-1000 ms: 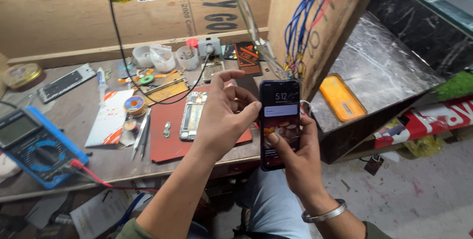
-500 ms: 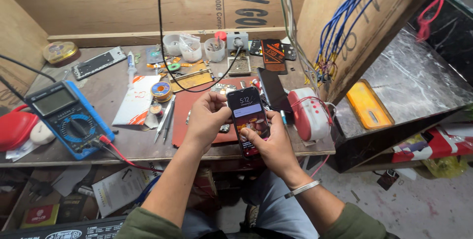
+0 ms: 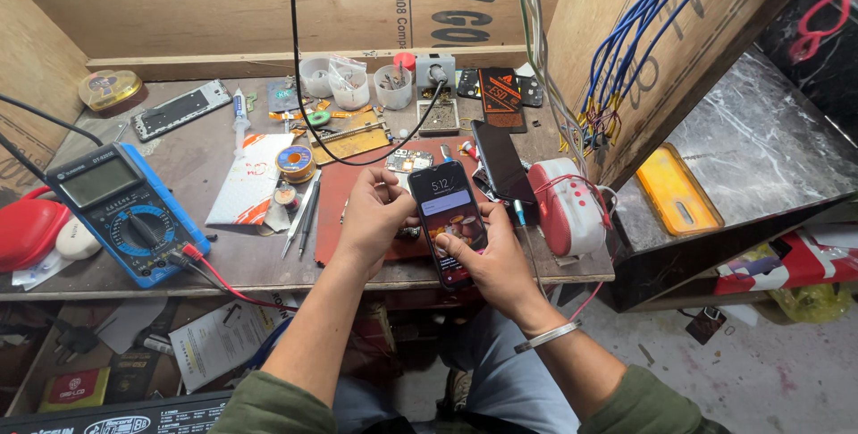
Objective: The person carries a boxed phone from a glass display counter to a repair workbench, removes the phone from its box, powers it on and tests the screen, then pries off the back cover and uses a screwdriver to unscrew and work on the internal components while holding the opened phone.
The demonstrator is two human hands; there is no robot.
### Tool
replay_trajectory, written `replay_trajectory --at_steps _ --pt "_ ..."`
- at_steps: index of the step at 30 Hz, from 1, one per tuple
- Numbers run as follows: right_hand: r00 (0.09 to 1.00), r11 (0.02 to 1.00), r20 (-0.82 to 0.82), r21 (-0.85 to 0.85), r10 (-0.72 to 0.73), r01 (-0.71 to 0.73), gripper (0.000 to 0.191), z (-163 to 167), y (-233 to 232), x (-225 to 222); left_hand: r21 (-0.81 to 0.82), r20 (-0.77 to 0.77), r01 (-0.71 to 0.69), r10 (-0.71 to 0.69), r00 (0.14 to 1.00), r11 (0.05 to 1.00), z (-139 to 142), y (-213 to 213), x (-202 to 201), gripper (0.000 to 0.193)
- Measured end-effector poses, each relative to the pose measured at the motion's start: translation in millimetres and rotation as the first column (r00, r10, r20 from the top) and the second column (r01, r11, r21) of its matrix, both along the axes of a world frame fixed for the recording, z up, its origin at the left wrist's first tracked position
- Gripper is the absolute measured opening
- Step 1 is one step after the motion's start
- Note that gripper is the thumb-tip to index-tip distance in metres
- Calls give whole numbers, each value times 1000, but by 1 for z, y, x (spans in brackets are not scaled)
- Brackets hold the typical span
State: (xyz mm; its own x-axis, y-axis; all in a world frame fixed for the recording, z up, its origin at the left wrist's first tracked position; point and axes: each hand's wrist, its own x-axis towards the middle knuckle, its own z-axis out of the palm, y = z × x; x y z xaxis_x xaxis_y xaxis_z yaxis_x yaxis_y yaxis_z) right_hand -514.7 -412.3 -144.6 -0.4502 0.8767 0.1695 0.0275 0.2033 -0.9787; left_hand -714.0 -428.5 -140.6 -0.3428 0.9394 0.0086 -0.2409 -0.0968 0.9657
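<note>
Both my hands hold a black smartphone (image 3: 450, 219) with a lit screen, just above the front edge of the wooden workbench (image 3: 223, 255). My right hand (image 3: 493, 260) cups its lower right side from beneath, thumb on the screen. My left hand (image 3: 374, 215) grips its left edge, fingers curled at the top corner. Under the hands lies a red work mat (image 3: 335, 197) with a small circuit board (image 3: 409, 161) on it. A second dark phone (image 3: 502, 162) lies face up just right of the held one.
A blue multimeter (image 3: 125, 212) with red leads sits at the left, beside tweezers (image 3: 304, 210) and a solder reel (image 3: 294, 162). Small cups (image 3: 349, 84) stand at the back. A white and red device (image 3: 565, 206) sits at the right; an orange phone case (image 3: 679, 191) lies on the marble shelf.
The view has shifted left and down, so the bench's left side shows more. The phone has come lower and closer to the bench, still held in both hands.
</note>
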Motion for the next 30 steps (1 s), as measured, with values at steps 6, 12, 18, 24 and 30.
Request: replay_trajectory --at_steps 6,12,18,24,30 --pt "999 999 33 -53 -12 13 56 2 0 0 1 0 33 -33 999 999 -5 2 0 5" --pt "1000 996 -17 -90 -8 6 52 4 1 1 -7 102 49 -48 994 999 3 1 2 9" --pt "999 997 -52 -75 -17 13 48 3 2 1 -58 166 29 -19 986 998 8 -6 1 17" --pt "996 999 -83 -50 -24 20 50 1 1 0 -49 98 29 -24 995 998 11 -9 1 26" --pt "998 996 -54 -89 -36 31 50 -1 4 1 -51 84 66 -62 995 996 12 -11 -3 29"
